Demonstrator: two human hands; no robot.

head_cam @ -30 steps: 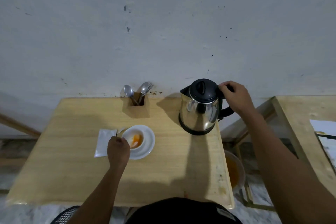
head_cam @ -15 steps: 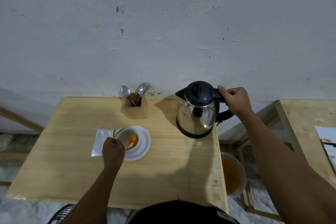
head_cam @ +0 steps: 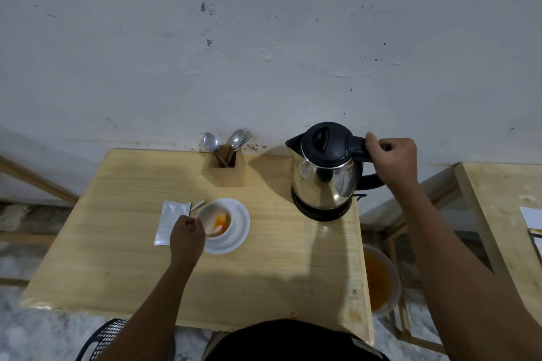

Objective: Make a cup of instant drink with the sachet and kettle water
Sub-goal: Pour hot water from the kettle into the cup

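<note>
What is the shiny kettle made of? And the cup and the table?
The kettle body looks like polished steel: it mirrors the room. Its lid and handle look like matte black plastic. The cup and saucer look like glazed white ceramic, smooth and glossy. The table looks like pale wood, with visible grain lines.

We see a light wooden table [head_cam: 264, 281] pushed against a gray, spotted wall [head_cam: 264, 53]. Another wooden table [head_cam: 498, 193] stands to the right. The floor [head_cam: 17, 328] looks like gray stone.
</note>
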